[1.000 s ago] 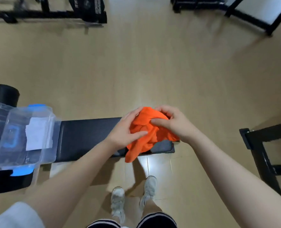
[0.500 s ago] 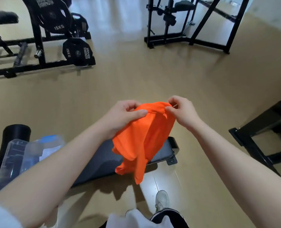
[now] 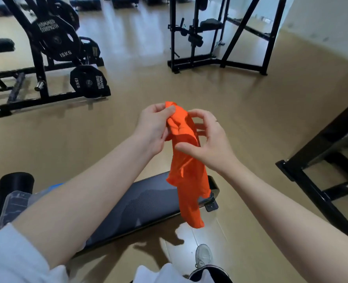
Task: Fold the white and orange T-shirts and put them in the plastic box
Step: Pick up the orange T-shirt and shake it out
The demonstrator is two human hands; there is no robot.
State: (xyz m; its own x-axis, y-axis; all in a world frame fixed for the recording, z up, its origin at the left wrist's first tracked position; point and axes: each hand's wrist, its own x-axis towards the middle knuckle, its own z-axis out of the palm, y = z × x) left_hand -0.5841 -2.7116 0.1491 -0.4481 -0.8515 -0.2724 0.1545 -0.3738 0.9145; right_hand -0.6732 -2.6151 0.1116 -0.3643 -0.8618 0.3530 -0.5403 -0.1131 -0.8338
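Lifted higher since the earlier frame, the crumpled orange T-shirt (image 3: 186, 166) hangs lengthwise below the left hand (image 3: 154, 129), which pinches its top above the black padded bench (image 3: 142, 205); the right hand (image 3: 207, 139), fingers loosely spread, touches the cloth just beside

orange T-shirt (image 3: 186, 170): lifted off bench, hanging bunched | right hand (image 3: 207, 144): grip loosened | view tilted up
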